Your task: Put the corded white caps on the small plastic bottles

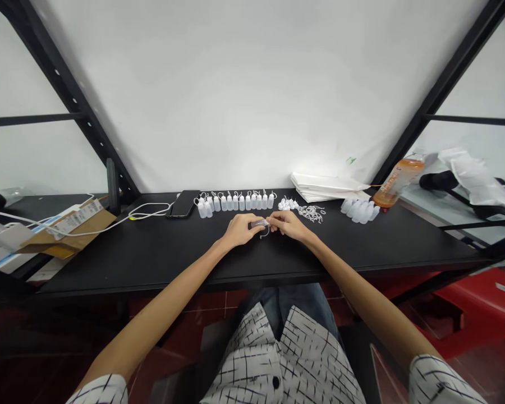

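Note:
Between my two hands, just above the black table, lies a small translucent squeeze bottle (258, 223) on its side, a thin white strap hanging from its neck end. My left hand (241, 230) grips the bottle's body between thumb and fingers. The fingers of my right hand (289, 224) are pinched at the neck end; what exactly they hold there is hidden. Behind my hands stands a row of capped squeeze bottles (241, 202) with looped straps. Near my right hand are a pile of small white caps (288, 203) and a heap of loose white straps (312, 213).
Several uncapped bottles (359, 210) lie at the right, beside white paper sheets (328, 186) and a tilted drink bottle (399, 179). A phone (184, 203) with a white cable (151, 214) lies left. Cardboard packaging (73, 227) sits at the far left.

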The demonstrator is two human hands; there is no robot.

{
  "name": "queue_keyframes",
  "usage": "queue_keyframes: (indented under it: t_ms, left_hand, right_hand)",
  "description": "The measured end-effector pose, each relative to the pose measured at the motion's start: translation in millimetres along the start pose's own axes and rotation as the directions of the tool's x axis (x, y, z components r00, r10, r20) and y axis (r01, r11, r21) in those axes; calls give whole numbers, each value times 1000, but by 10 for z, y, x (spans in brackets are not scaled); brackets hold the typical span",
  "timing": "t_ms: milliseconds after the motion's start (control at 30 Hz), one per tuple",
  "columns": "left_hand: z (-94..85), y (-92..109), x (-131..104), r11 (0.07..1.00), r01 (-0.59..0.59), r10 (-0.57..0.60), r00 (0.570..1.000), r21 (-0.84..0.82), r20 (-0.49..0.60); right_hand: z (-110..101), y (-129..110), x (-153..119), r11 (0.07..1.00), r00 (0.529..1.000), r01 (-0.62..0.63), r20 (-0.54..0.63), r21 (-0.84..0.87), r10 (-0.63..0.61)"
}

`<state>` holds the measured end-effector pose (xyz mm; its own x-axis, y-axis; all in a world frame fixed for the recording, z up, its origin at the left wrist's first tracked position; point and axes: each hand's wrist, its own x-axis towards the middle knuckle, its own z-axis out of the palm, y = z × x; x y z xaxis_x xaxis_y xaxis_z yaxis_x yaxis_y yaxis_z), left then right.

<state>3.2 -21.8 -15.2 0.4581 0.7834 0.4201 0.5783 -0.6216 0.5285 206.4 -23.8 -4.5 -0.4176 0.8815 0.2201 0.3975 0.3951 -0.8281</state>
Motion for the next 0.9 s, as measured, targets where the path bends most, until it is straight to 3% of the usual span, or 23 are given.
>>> queue_keyframes:
  t_ms: [167, 433, 900]
  left_hand:
    - [-12, 8, 11, 1000, 0, 0, 999, 11, -35]
    - [-48, 18, 16, 999, 19, -17, 999, 51, -39]
    - [-74, 66, -12, 992, -21, 17, 999, 128, 31]
  right_hand:
    - [13, -28, 0, 1000, 1000, -9, -25, 14, 9]
    - [19, -29, -11, 994, 988, 97, -115, -50, -102]
    - [33, -16, -11, 998, 994, 53, -95, -36, -56]
